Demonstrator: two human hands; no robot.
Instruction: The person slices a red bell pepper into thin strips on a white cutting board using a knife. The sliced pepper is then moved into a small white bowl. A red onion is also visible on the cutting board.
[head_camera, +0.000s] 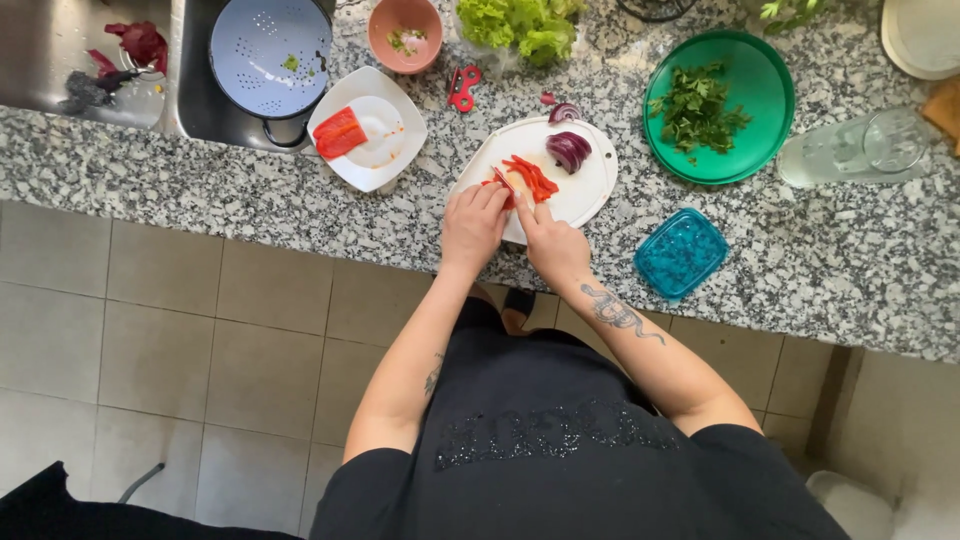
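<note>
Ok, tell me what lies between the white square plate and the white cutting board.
Head view: only bare speckled granite counter separates the white square plate from the cutting board; a small red tool lies just beyond.

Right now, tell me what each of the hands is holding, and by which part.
The left hand presses down on the near end of a red pepper piece on the white cutting board. The right hand seems to grip a knife, but its handle is hidden.

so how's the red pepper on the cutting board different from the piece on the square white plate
The red pepper on the cutting board is cut into thin strips; the piece on the square white plate is one wide, flat slab. The board pepper lies under the left hand and right hand; the plate piece lies untouched near the sink. The board pepper shares its surface with purple onion; the plate piece lies alone. Both are bright red.
</note>
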